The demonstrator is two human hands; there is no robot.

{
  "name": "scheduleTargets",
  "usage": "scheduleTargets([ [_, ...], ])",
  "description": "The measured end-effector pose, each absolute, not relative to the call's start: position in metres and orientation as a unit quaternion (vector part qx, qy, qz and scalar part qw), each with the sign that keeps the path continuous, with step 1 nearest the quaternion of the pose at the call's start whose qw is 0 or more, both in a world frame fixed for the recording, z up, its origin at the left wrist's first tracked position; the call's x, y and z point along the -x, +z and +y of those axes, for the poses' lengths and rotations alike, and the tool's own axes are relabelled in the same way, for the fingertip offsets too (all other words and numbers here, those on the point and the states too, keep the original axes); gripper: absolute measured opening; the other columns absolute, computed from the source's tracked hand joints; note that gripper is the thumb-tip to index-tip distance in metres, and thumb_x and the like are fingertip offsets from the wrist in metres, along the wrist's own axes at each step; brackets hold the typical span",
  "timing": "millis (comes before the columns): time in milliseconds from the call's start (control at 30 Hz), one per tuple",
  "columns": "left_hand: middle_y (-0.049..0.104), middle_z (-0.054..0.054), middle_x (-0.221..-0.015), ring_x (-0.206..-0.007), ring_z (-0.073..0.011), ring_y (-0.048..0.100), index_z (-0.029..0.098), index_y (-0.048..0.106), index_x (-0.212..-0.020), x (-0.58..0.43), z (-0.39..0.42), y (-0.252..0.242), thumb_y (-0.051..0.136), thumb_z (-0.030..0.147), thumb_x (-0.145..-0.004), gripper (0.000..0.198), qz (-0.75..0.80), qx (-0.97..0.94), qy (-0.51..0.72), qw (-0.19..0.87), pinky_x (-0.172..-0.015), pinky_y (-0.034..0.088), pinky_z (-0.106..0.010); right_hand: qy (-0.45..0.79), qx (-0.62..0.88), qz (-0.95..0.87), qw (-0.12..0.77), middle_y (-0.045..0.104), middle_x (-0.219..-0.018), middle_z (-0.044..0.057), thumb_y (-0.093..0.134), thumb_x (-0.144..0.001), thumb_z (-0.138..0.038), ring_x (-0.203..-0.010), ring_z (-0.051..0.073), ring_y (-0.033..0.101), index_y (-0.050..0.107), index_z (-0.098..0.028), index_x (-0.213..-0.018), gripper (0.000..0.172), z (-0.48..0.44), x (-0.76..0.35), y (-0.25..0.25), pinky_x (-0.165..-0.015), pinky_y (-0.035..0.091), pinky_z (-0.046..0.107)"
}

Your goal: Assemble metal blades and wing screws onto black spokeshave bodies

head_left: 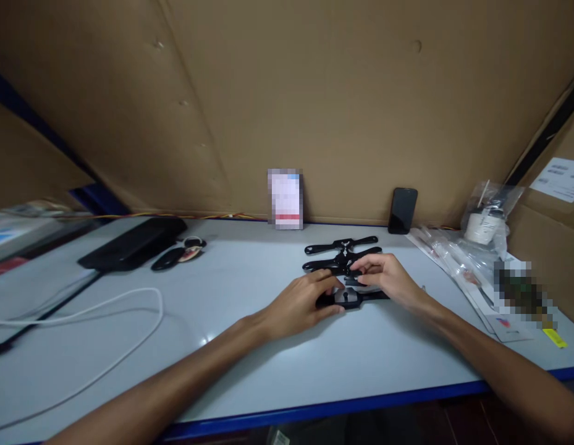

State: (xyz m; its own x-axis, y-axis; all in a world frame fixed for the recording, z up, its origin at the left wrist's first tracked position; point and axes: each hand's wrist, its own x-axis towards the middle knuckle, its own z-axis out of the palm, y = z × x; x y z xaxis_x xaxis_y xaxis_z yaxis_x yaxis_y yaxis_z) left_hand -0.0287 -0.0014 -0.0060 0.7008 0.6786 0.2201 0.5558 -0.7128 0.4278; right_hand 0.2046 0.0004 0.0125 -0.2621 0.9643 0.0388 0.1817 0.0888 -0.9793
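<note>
A black spokeshave (346, 298) with a grey plate and a dark knob at its centre lies on the tabletop, nearest me. My left hand (305, 300) is closed around its left handle, thumb along the near side. Just above its centre is a small dark flat piece (354, 281), which the bent fingertips of my right hand (388, 279) pinch. The right handle extends beneath that hand. Farther back, more black spokeshaves (342, 245) of similar shape lie in a row; my right fingers partly cover the closest of these.
A lit, blurred screen (285, 199) and a dark phone (402, 211) lean on the cardboard wall (342, 111). Plastic-wrapped packs (458, 266) and a bagged white tub (484, 225) stand right. Left are a black case (133, 243), keys (170, 258) and a white cable (159, 303).
</note>
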Motion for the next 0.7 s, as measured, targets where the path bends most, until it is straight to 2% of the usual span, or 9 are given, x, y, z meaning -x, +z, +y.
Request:
scheduleTargets([
  [167, 0.062, -0.004, -0.095, -0.081, -0.0221, 0.060, 0.020, 0.062, -0.093, 0.029, 0.000, -0.008, 0.066, 0.041, -0.097, 0.022, 0.341, -0.908, 0.188, 0.153, -0.071, 0.048, -0.034, 0.450, 0.463, -0.659, 0.386, 0.066, -0.072, -0.001, 0.072, -0.068, -0.007, -0.071, 0.016, 0.059, 0.073, -0.020, -0.078, 0.016, -0.003, -0.197, 0.010, -0.070, 0.046, 0.032],
  [300, 0.062, -0.004, -0.096, -0.082, -0.0222, 0.061, 0.020, 0.063, -0.101, 0.029, -0.001, -0.006, 0.066, 0.038, -0.097, 0.019, 0.340, -0.910, 0.182, 0.151, -0.073, 0.049, -0.035, 0.474, 0.451, -0.651, 0.385, 0.066, -0.072, -0.001, 0.071, -0.073, -0.009, -0.070, 0.016, 0.059, 0.073, -0.019, -0.080, 0.012, -0.002, -0.201, 0.014, -0.069, 0.045, 0.031],
  [500, 0.062, -0.007, -0.100, -0.085, -0.0240, 0.062, 0.018, 0.063, -0.104, 0.029, -0.004, -0.005, 0.064, 0.037, -0.097, 0.020, 0.336, -0.917, 0.172, 0.130, -0.074, 0.052, -0.037, 0.445, 0.442, -0.697, 0.348, 0.067, -0.071, -0.001, 0.068, -0.076, -0.004, -0.070, 0.015, 0.059, 0.073, -0.020, -0.077, 0.017, -0.009, -0.192, 0.005, -0.070, 0.046, 0.031],
  [700, 0.062, -0.007, -0.101, -0.087, -0.0260, 0.063, 0.018, 0.065, -0.110, 0.030, -0.004, -0.006, 0.071, 0.048, -0.093, 0.034, 0.330, -0.920, 0.166, 0.130, -0.075, 0.054, -0.039, 0.356, 0.474, -0.728, 0.345, 0.067, -0.083, 0.000, 0.071, -0.078, -0.002, -0.069, 0.014, 0.058, 0.074, -0.020, -0.079, 0.019, -0.015, -0.188, -0.001, -0.070, 0.047, 0.032],
])
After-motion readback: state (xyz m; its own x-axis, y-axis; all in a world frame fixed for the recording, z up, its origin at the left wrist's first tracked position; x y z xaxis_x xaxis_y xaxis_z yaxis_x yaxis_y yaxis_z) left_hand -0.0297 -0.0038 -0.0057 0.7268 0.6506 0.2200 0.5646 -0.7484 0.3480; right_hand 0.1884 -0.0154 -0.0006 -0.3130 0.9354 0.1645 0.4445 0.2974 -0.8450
